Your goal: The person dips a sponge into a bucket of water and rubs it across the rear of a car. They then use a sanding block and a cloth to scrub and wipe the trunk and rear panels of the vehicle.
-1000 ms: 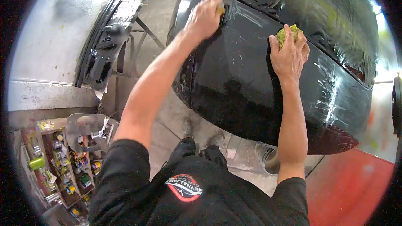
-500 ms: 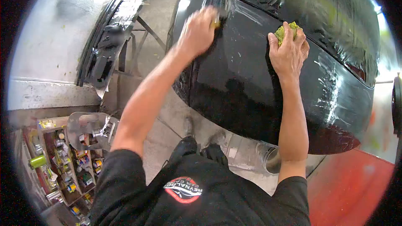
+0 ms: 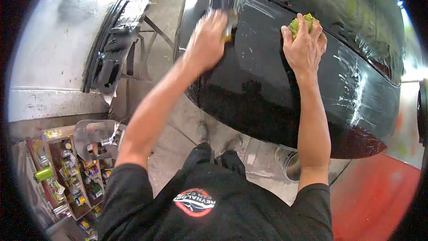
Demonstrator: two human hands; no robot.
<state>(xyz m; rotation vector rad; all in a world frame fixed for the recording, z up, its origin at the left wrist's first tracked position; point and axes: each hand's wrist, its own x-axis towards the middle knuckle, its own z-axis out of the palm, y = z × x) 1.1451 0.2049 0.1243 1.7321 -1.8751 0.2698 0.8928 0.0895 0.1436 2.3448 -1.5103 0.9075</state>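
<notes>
My left hand, blurred by motion, is closed on a small flat grey pad with a yellowish edge. It works at the left part of a glossy black car panel, just below a wet, whitish streaked patch. What the pad is exactly is smeared. My right hand has its fingers curled over a yellow-green sponge, close to the seam at the panel's far edge. White, milky streaks run down the panel to the right of that hand.
Plastic film covers the car beyond the seam. A stand with dark trim parts is at left. Lower left, a wooden shelf holds several cans. A bucket sits on the floor below the panel, by a red surface.
My left hand has shifted slightly down and left with the pad, showing more of it. My right hand and the sponge appear a little higher and further left as the view moves.
</notes>
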